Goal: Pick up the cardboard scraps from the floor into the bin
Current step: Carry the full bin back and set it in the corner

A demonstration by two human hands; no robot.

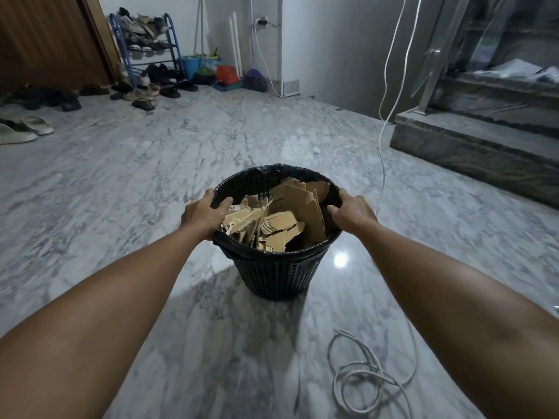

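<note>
Marble floor [151, 164], no loose scraps in view. White cable [360, 379] coiled nearer than the hands. Left hand [205, 214] and right hand [352, 211] grip opposite rims of the bin [278, 276]; cardboard scraps [281, 219] between them, inside. Collection seemingly finished; next likely lifting the bin level.

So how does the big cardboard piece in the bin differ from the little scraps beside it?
The big cardboard piece is broad and mostly flat, leaning upright on the right-hand side of the bin; the little scraps are small, ragged and jumbled at all angles, mostly to the left. Both are brown corrugated cardboard inside the bin.
</note>
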